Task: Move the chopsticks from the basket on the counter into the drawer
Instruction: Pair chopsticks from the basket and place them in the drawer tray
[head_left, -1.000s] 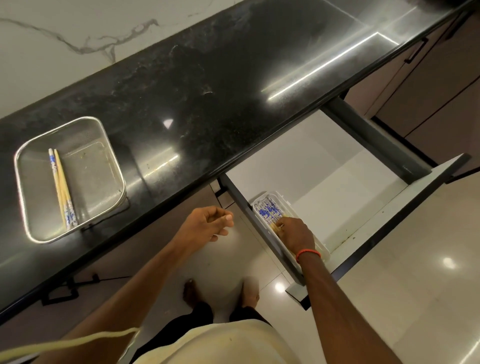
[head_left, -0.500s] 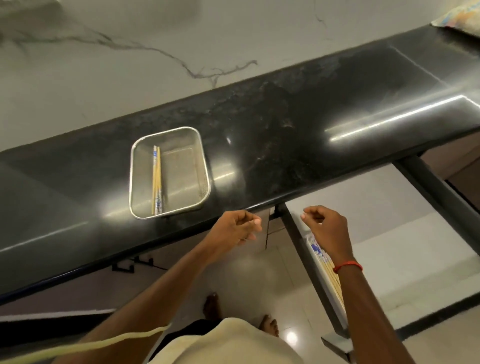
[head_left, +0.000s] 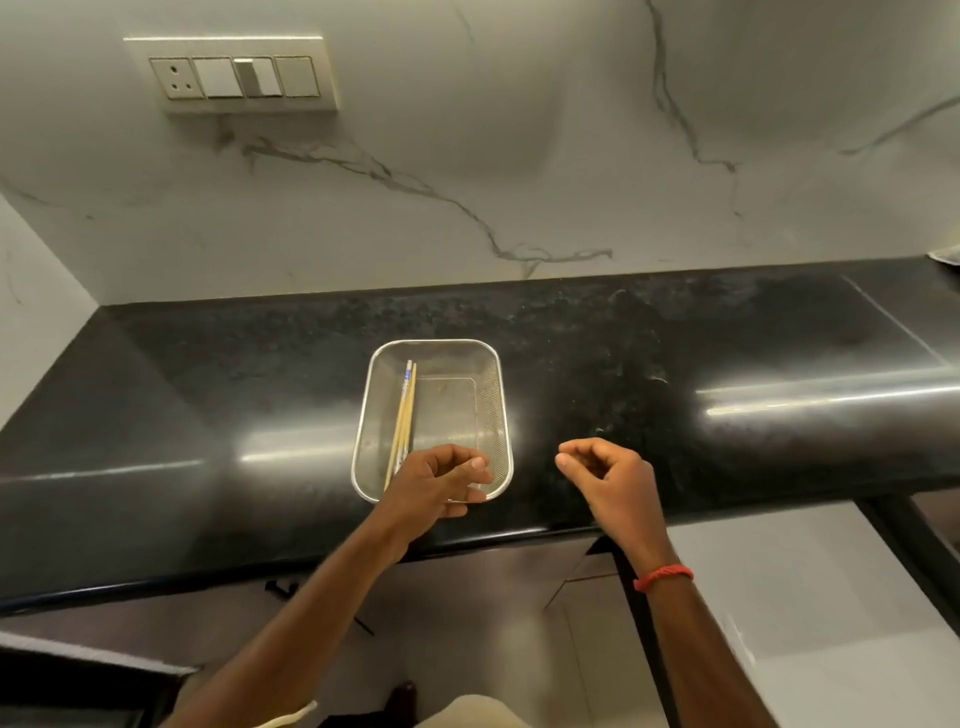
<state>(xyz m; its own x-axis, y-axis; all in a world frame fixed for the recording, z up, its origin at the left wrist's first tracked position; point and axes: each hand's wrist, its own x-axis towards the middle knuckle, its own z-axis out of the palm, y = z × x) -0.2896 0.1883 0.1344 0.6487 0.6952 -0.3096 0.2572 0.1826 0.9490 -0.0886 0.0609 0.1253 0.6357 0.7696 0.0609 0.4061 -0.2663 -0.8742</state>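
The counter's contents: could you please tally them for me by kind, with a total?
Chopsticks: 2
Basket: 1
Total: 3

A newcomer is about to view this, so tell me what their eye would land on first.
A shiny metal mesh basket sits on the glossy black counter, with a pair of chopsticks lying along its left side. The left hand hovers over the basket's near edge, fingers loosely curled, while the right hand, a red thread on its wrist, hangs just right of it.
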